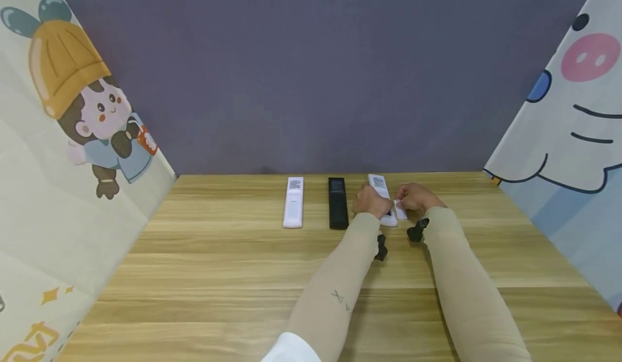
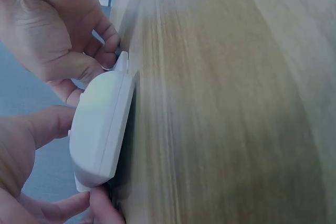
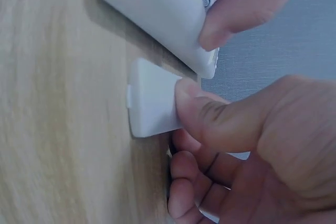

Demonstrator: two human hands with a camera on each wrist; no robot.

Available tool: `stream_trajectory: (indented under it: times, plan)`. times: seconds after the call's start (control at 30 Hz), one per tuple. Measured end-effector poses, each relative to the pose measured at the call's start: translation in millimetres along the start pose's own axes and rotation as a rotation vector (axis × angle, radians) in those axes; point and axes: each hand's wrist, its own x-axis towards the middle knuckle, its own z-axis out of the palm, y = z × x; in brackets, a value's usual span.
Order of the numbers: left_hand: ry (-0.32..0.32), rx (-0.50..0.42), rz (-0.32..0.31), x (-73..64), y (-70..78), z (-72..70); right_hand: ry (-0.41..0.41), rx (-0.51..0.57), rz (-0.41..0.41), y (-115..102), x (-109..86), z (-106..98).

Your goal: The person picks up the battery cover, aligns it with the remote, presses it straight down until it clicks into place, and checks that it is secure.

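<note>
A white remote control [image 1: 378, 182] lies face down on the table, with a dark opening in its back. My left hand [image 1: 371, 202] grips it, the thumb on its back and fingers at its far side in the left wrist view. Beside the remote, my right hand [image 1: 417, 196] pinches a small white battery cover [image 3: 155, 98] between thumb and fingers. The cover is apart from the remote and close to the tabletop. In the right wrist view, the left thumb [image 3: 223, 27] is by the opening; what lies inside is mostly hidden.
To the left lie a black remote control [image 1: 337, 205] and another white remote control [image 1: 293, 202], both back up. The wooden table [image 1: 218, 275] meets a dark grey panel [image 1: 311, 81] behind. Printed cartoon panels stand at both sides.
</note>
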Motion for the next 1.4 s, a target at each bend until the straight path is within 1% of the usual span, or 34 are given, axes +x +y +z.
stream_trajectory:
  times: [0.13,0.2,0.37,0.47,0.63,0.7,0.8,0.9,1.03,1.13,1.2,1.4]
  plan:
    - [-0.023,0.013,-0.007,1.3,0.8,0.5,0.002,0.023,0.021,1.7,0.4,1.7]
    - [-0.04,0.02,-0.007,2.2,0.6,0.6,0.005,0.02,0.019,2.3,0.5,2.2]
    - [-0.081,0.039,0.015,4.6,-1.2,0.6,0.014,0.019,0.006,3.5,-0.1,2.7]
    - [-0.089,0.031,0.024,5.2,-1.9,0.3,0.025,0.021,-0.002,4.6,0.3,3.4]
    - [-0.075,0.022,0.044,6.3,-3.0,2.0,0.026,0.016,-0.033,7.9,2.0,5.2]
    - [-0.069,0.025,0.05,7.0,-3.1,3.2,0.034,0.027,-0.053,11.2,1.1,6.0]
    - [-0.074,0.025,0.057,7.0,-3.9,3.1,0.046,0.073,-0.074,15.0,-3.1,6.6]
    - [-0.079,0.002,0.051,5.1,-4.7,0.1,0.047,0.124,-0.07,15.2,-7.8,6.4]
    - [-0.053,-0.009,0.042,0.9,-4.0,-4.6,0.046,0.175,-0.048,15.6,-11.0,6.9]
    - [-0.032,0.01,0.039,-1.3,-3.1,-8.1,0.053,0.207,-0.024,18.1,-10.8,8.0]
    - [-0.029,0.02,0.038,-1.6,-2.8,-9.5,0.055,0.233,-0.01,20.3,-10.6,8.8]
    - [-0.026,0.042,0.034,0.4,-3.8,-8.7,0.079,0.31,-0.012,25.1,-11.2,11.5]
